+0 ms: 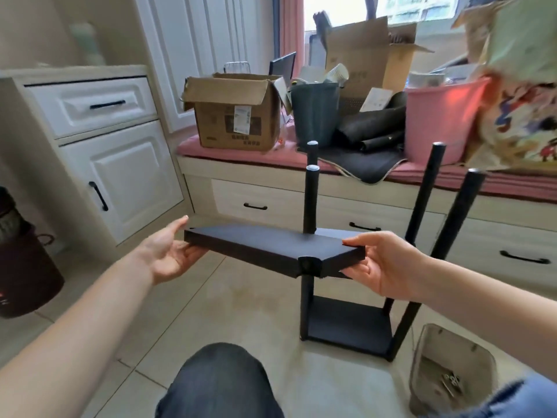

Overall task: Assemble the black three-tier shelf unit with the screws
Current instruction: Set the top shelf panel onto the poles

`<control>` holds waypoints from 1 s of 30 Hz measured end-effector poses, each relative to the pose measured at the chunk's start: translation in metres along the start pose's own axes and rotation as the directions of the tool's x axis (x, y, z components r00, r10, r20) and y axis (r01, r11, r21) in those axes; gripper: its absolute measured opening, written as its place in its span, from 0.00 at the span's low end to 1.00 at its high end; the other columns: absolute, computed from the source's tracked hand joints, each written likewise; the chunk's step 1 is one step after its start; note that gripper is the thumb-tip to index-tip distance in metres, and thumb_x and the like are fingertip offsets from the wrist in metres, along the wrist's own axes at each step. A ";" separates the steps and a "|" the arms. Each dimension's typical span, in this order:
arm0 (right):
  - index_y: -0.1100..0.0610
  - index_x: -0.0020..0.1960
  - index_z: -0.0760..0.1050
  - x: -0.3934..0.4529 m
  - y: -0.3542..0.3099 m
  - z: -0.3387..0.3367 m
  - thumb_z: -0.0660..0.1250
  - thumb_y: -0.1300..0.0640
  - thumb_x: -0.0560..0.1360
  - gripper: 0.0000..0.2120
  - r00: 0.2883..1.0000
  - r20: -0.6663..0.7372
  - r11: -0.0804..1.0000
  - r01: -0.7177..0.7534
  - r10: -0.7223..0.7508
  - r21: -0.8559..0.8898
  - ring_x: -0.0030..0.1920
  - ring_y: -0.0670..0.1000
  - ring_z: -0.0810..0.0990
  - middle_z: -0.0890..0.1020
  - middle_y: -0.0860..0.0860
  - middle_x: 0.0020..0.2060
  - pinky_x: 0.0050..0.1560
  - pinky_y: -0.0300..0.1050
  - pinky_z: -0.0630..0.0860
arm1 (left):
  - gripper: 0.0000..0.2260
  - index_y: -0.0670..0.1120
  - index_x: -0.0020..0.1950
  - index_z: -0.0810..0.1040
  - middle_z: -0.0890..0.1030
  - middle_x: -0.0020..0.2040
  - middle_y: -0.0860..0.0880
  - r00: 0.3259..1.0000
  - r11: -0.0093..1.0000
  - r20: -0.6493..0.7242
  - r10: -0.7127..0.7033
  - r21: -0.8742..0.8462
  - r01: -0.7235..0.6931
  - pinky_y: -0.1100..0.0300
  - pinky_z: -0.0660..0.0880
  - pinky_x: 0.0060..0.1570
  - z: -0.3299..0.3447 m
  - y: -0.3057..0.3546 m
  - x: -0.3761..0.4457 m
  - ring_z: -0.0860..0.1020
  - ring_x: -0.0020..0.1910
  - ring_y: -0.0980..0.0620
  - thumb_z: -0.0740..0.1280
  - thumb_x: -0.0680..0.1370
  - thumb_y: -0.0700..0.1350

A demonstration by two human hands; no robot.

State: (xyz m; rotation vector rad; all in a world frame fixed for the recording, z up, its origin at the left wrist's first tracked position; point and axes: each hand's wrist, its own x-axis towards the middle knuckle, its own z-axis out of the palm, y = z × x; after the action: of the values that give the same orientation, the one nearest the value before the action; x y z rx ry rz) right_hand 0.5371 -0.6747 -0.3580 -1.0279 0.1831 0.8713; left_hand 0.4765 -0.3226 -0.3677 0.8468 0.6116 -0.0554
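Black shelf panel (265,247): held level in air, just beside frame posts (310,200), above bottom tier (346,324). Risk: corner notch missing post, panel tipping, knocking frame over. Left hand (168,254): palm up, fingers under left end, thumb at edge. Right hand (382,263): thumb on top, fingers curled beneath right end. Screws in plastic bag (449,378), floor, near right.

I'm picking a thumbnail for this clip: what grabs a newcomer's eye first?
The black shelf board, held level at centre frame between the left hand and right hand. Behind it the half-built frame stands on the tiled floor, four black posts rising from its bottom shelf. Beyond, a pink bucket and cardboard boxes crowd the window seat.
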 end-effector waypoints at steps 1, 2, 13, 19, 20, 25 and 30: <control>0.65 0.63 0.69 -0.005 -0.005 -0.005 0.67 0.65 0.71 0.21 1.000 0.011 1.000 0.001 -0.001 -0.017 0.34 0.58 0.86 0.84 0.63 0.43 0.28 0.44 0.81 | 0.24 0.34 0.63 0.72 0.84 0.40 0.37 1.000 1.000 0.007 -0.009 0.023 0.009 0.64 0.74 0.18 0.003 0.001 -0.003 0.85 0.30 0.44 0.63 0.82 0.55; 0.65 0.64 0.68 -0.009 -0.010 -0.009 0.67 0.65 0.70 0.23 1.000 0.014 0.999 0.004 -0.003 -0.036 0.33 0.58 0.86 0.84 0.63 0.42 0.27 0.44 0.81 | 0.24 0.34 0.62 0.73 0.84 0.39 0.38 1.000 0.999 0.014 -0.019 0.040 0.019 0.65 0.72 0.16 0.005 0.002 -0.005 0.84 0.29 0.45 0.63 0.82 0.56; 0.64 0.55 0.75 -0.057 -0.076 -0.055 0.68 0.62 0.74 0.11 0.954 -0.158 0.963 0.235 -0.255 -0.135 0.30 0.53 0.84 0.84 0.57 0.35 0.27 0.42 0.80 | 0.15 0.42 0.54 0.81 0.85 0.45 0.48 0.981 0.958 0.194 -0.011 0.284 -0.045 0.58 0.83 0.33 0.078 -0.004 -0.025 0.85 0.34 0.51 0.72 0.69 0.44; 0.66 0.62 0.74 -0.078 -0.102 -0.061 0.63 0.67 0.76 0.14 0.917 -0.168 0.932 0.359 -0.362 -0.049 0.41 0.55 0.85 0.83 0.59 0.47 0.38 0.44 0.83 | 0.18 0.41 0.59 0.77 0.86 0.45 0.45 0.961 0.942 0.276 0.031 0.314 -0.121 0.54 0.82 0.30 0.122 -0.001 -0.042 0.86 0.36 0.48 0.68 0.70 0.42; 0.64 0.60 0.74 -0.080 -0.105 -0.062 0.63 0.68 0.76 0.12 0.909 -0.158 0.922 0.385 -0.385 -0.038 0.39 0.54 0.86 0.83 0.59 0.46 0.35 0.43 0.82 | 0.18 0.40 0.59 0.77 0.86 0.45 0.44 0.957 0.946 0.286 0.039 0.299 -0.127 0.54 0.82 0.29 0.129 0.000 -0.046 0.86 0.35 0.48 0.68 0.70 0.42; 0.65 0.56 0.77 -0.083 -0.121 -0.064 0.64 0.67 0.78 0.09 0.879 -0.173 0.896 0.433 -0.444 -0.102 0.35 0.51 0.86 0.86 0.56 0.41 0.30 0.40 0.80 | 0.22 0.39 0.65 0.75 0.86 0.50 0.42 0.944 0.947 0.324 0.064 0.280 -0.160 0.54 0.82 0.30 0.149 0.011 -0.053 0.86 0.39 0.46 0.68 0.71 0.42; 0.64 0.59 0.77 -0.079 -0.151 -0.062 0.69 0.64 0.77 0.12 0.817 -0.224 0.842 0.477 -0.531 -0.253 0.34 0.49 0.86 0.86 0.56 0.41 0.31 0.40 0.81 | 0.24 0.41 0.68 0.73 0.84 0.56 0.41 0.936 0.939 0.330 0.122 0.266 -0.217 0.56 0.83 0.34 0.169 0.021 -0.048 0.86 0.47 0.45 0.69 0.72 0.43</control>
State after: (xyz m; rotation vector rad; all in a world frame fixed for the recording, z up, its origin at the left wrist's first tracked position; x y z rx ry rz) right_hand 0.6075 -0.8016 -0.2494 -1.3008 0.0623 0.2477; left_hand 0.5250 -0.4392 -0.2434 1.1570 0.2317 -0.1220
